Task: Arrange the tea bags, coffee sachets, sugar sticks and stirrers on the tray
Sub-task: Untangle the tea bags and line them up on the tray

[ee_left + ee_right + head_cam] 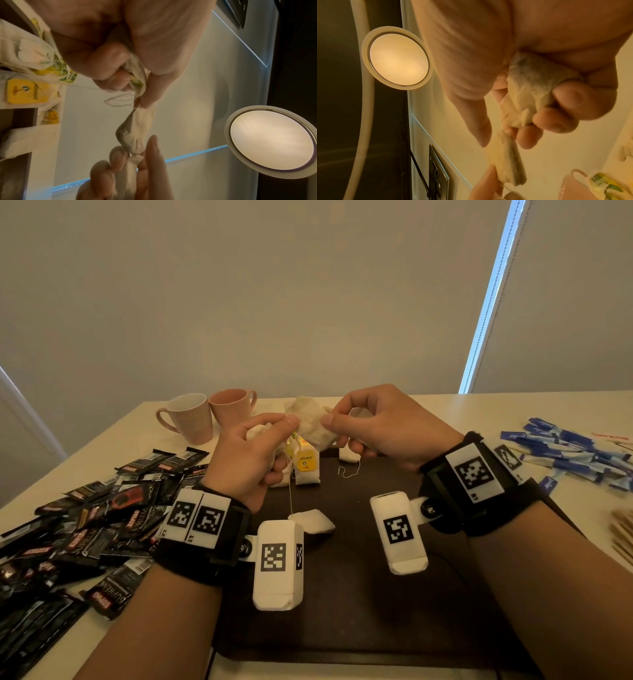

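Note:
Above the dark tray (pixel 342 594), both hands hold one pale tea bag (pixel 310 419) between them. My left hand (pixel 287 424) pinches its left end and also grips a bunch of tea bags with yellow tags (pixel 306 462). One more tea bag (pixel 311 520) hangs from that bunch by a string. My right hand (pixel 329 421) pinches the right end and keeps another tea bag (pixel 530 88) curled in its fingers. In the left wrist view my left hand (pixel 139 100) pinches the shared tea bag (pixel 139 127). In the right wrist view that shared tea bag (pixel 506 158) hangs below my right hand (pixel 501 131).
Black coffee sachets (pixel 85 525) lie heaped on the table to the left of the tray. Blue sugar sticks (pixel 575 453) lie to the right, with wooden stirrers (pixel 621 532) at the right edge. Two pink mugs (pixel 188 417) (pixel 233 405) stand at the back left.

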Demonstrator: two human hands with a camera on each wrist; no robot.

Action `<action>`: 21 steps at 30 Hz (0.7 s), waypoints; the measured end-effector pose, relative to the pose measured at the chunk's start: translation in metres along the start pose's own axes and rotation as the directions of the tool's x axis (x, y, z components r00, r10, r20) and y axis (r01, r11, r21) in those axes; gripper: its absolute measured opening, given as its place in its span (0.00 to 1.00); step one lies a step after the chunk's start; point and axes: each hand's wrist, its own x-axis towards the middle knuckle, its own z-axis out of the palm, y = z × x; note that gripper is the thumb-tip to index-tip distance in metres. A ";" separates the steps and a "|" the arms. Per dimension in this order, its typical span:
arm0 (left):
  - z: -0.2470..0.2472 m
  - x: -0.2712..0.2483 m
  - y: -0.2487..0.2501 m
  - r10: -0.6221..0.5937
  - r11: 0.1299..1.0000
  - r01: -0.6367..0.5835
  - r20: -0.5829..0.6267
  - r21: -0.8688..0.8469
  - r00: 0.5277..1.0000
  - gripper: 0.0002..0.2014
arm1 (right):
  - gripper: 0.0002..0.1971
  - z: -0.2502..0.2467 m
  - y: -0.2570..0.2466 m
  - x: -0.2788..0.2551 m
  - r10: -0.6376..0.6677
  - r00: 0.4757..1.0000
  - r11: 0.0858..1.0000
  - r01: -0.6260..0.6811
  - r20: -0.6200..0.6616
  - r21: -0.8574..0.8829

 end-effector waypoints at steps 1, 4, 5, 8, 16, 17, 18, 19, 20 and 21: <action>0.000 0.001 0.000 0.008 1.000 -0.008 -0.025 -0.009 1.000 0.04 | 0.12 -0.002 -0.001 0.000 0.013 1.000 1.000 -0.013 0.004 0.001; -0.001 0.001 0.002 0.013 0.999 -0.016 -0.068 -0.044 0.998 0.07 | 0.14 -0.005 -0.003 -0.003 0.041 0.996 0.996 -0.035 0.074 -0.085; -0.002 0.001 0.001 0.015 0.999 -0.018 -0.073 -0.049 0.997 0.07 | 0.13 -0.006 -0.003 -0.004 0.052 0.992 0.988 -0.034 0.116 -0.153; -0.001 0.001 0.001 0.018 0.999 -0.021 -0.068 -0.048 0.997 0.07 | 0.12 -0.005 -0.002 -0.006 0.123 0.966 0.939 -0.039 0.226 -0.342; -0.002 -0.002 0.000 -0.005 0.999 -0.002 0.130 0.051 0.991 0.07 | 0.31 -0.002 -0.003 -0.004 0.104 0.964 0.934 -0.010 0.244 -0.358; -0.002 -0.003 -0.001 -0.007 0.997 -0.005 0.155 0.072 0.988 0.05 | 0.28 -0.001 -0.002 -0.005 0.088 0.963 0.944 0.001 0.254 -0.329; -0.001 -0.004 -0.001 -0.007 0.996 -0.008 0.167 0.089 0.986 0.04 | 0.24 -0.002 -0.001 -0.004 0.071 0.964 0.952 0.012 0.257 -0.306; -0.001 -0.004 -0.002 -0.007 0.995 -0.010 0.168 0.100 0.986 0.04 | 0.19 -0.002 0.000 -0.004 0.054 0.966 0.956 0.023 0.252 -0.294; -0.001 -0.004 -0.002 -0.005 0.995 -0.013 0.166 0.102 0.986 0.05 | 0.15 -0.003 0.000 -0.004 0.041 0.969 0.957 0.032 0.243 -0.289; -0.001 -0.004 -0.002 0.002 0.995 -0.018 0.160 0.101 0.987 0.08 | 0.12 -0.004 0.001 -0.004 0.036 0.973 0.957 0.032 0.228 -0.288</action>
